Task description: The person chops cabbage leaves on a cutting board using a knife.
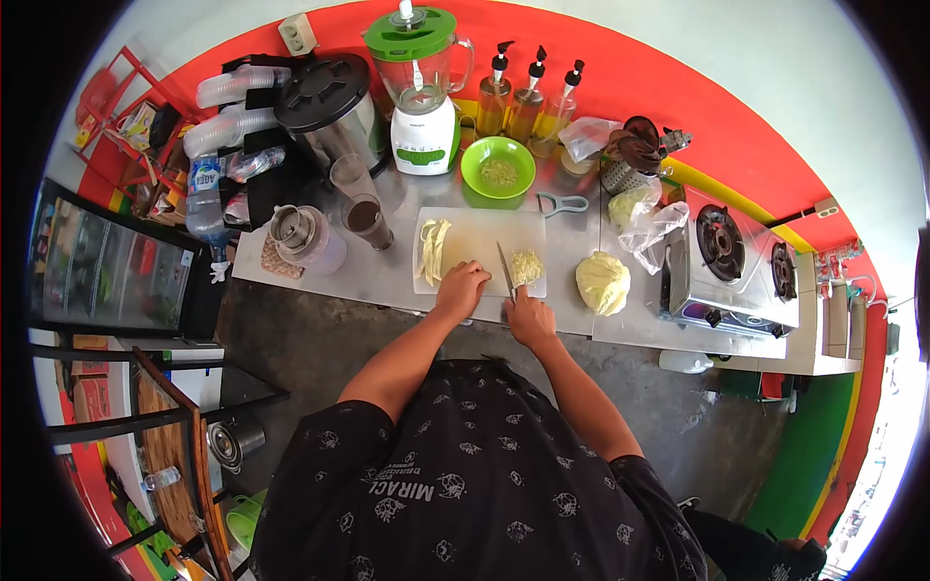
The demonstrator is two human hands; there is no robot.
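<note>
My right hand is closed round the handle of a knife, whose blade points away from me over the white cutting board. Just right of the blade lies a small heap of finely chopped cabbage. My left hand rests at the board's near edge, fingers curled and pressed together; whatever they may hold is hidden. Left of it, pale cabbage strips lie along the board's left side. A partly peeled cabbage head sits on the metal table to the right of the board.
Behind the board stand a green bowl with chopped bits, a peeler and a blender. Pump bottles line the wall. A glass of dark liquid is at left, a gas stove at right. Another person's leg shows behind.
</note>
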